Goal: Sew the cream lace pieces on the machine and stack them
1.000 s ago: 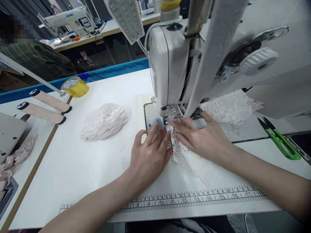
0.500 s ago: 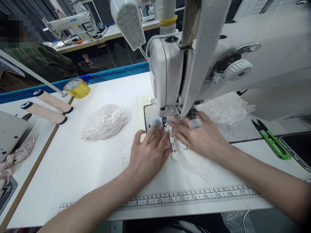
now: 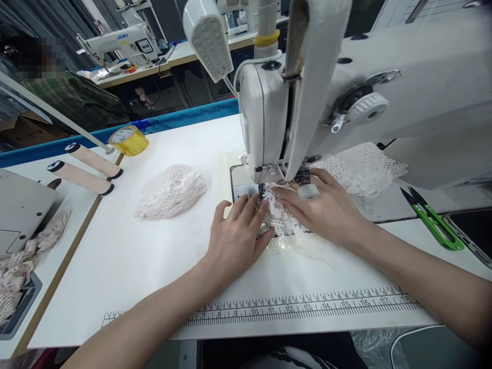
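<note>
A piece of white openwork lace [image 3: 282, 218] lies at the centre of the frame, just right of the presser foot [image 3: 262, 190], its near edge on the white tabletop [image 3: 172, 266]. The left hand [image 3: 233, 236] rests palm down left of the foot, fingers loosely spread and nothing evidently gripped; its fingertips reach the lace's left edge, probably to steady it by the needle. The right hand [image 3: 332, 210] lies over the lace from the right, seemingly keeping it flat and square to the foot. A spring-backed tension knob [image 3: 307, 191] covers part of its fingers, so whether they pinch the cloth or only press cannot be told.

Left of centre, scalloped lace pieces [image 3: 172, 192] sit stacked, presumably to be within easy reach of the left hand. More lace [image 3: 365, 169] lies right of the needle, under the machine arm [image 3: 415, 82]. Green-handled thread snips [image 3: 434, 220] lie near the right forearm, likely for quick trimming. An LED lamp [image 3: 213, 54] at upper centre angles down, apparently to light the stitching.

Farther out, peach thread cones [image 3: 82, 178] and a yellow tape roll [image 3: 132, 142] occupy the left; a person in a plaid sleeve [image 3: 75, 100] is at upper left.
</note>
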Action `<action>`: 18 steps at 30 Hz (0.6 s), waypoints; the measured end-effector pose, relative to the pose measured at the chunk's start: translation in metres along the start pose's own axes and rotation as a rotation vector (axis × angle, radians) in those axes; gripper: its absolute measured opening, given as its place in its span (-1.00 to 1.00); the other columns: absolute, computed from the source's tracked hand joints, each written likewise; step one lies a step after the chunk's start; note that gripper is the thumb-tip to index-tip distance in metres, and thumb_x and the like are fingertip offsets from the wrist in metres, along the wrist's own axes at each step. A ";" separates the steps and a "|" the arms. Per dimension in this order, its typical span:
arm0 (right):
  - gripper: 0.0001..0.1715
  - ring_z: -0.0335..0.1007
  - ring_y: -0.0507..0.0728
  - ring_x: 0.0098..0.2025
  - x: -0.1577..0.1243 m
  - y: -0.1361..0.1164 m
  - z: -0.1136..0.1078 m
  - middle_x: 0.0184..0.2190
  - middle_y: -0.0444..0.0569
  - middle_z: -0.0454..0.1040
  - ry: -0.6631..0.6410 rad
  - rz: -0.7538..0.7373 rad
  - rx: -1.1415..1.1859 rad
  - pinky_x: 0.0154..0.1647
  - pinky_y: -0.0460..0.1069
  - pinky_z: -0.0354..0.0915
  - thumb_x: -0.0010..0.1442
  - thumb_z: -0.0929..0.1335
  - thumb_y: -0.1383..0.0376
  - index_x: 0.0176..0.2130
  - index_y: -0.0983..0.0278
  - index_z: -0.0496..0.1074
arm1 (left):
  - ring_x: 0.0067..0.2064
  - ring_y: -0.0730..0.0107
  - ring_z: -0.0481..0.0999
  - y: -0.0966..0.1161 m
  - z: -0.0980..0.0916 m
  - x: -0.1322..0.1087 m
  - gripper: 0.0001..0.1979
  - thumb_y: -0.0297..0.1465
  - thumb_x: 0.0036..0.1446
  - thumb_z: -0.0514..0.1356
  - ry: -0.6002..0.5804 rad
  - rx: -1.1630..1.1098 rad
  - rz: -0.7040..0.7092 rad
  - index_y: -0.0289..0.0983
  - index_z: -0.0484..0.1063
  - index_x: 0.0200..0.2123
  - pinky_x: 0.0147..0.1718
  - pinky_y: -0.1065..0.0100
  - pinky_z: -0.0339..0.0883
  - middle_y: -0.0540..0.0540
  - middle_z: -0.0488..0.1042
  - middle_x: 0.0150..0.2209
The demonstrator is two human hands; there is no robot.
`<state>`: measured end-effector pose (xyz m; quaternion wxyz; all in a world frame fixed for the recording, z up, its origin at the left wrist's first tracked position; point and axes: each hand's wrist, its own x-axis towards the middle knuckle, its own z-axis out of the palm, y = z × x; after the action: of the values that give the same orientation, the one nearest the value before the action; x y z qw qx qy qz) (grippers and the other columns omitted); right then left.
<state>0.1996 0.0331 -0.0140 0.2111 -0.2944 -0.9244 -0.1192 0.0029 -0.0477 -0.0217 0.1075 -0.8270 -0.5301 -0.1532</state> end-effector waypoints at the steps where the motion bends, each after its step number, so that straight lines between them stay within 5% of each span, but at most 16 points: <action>1: -0.67 0.42 0.18 -0.18 -0.001 -0.002 -0.003 -0.39 -0.02 0.55 0.015 -0.005 0.056 0.01 0.12 0.22 0.37 0.21 0.30 -0.18 0.23 0.56 | 0.14 0.12 0.39 0.000 0.000 0.000 -0.62 -0.26 0.31 0.09 0.014 -0.006 0.011 -0.26 0.36 0.13 0.04 0.07 0.16 -0.18 0.45 0.13; 5: -0.51 0.43 0.20 -0.25 -0.004 -0.012 -0.012 -0.24 0.05 0.56 -0.076 -0.010 0.254 -0.20 0.09 0.27 0.28 0.30 -0.01 -0.08 0.33 0.51 | 0.06 0.24 0.44 -0.005 -0.003 0.001 -0.71 -0.35 0.30 0.09 0.012 -0.088 0.046 -0.25 0.42 0.04 0.06 0.12 0.11 -0.10 0.49 0.06; 10: -0.68 0.40 0.12 -0.35 -0.005 -0.015 -0.007 -0.29 0.00 0.55 -0.084 0.076 0.299 -0.28 0.03 0.23 0.37 0.20 0.28 -0.17 0.28 0.51 | 0.08 0.18 0.41 -0.012 -0.010 0.012 -0.60 -0.43 0.11 0.17 -0.128 -0.214 0.051 -0.26 0.39 0.06 0.10 0.08 0.10 -0.11 0.49 0.04; 14: -0.62 0.35 0.12 -0.45 -0.003 -0.013 0.002 -0.45 -0.02 0.50 -0.073 0.210 0.291 -0.29 0.03 0.24 0.40 0.16 0.26 -0.16 0.31 0.50 | -0.04 0.26 0.47 -0.015 -0.003 0.024 -0.85 -0.38 0.25 0.14 -0.073 -0.301 -0.067 -0.21 0.48 -0.15 -0.02 0.14 0.21 -0.06 0.54 -0.10; 18: -0.66 0.36 0.13 -0.45 -0.003 -0.013 0.006 -0.42 0.00 0.53 -0.077 0.225 0.308 -0.23 0.07 0.27 0.37 0.24 0.20 -0.12 0.34 0.50 | -0.16 0.32 0.49 -0.019 -0.001 0.034 -0.78 -0.42 0.32 0.07 -0.109 -0.442 -0.202 -0.19 0.51 -0.30 -0.10 0.20 0.28 0.00 0.56 -0.20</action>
<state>0.1922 0.0239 -0.0219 0.2304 -0.3644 -0.9003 0.0595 -0.0012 -0.0116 -0.0083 -0.1207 -0.7804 -0.5686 -0.2306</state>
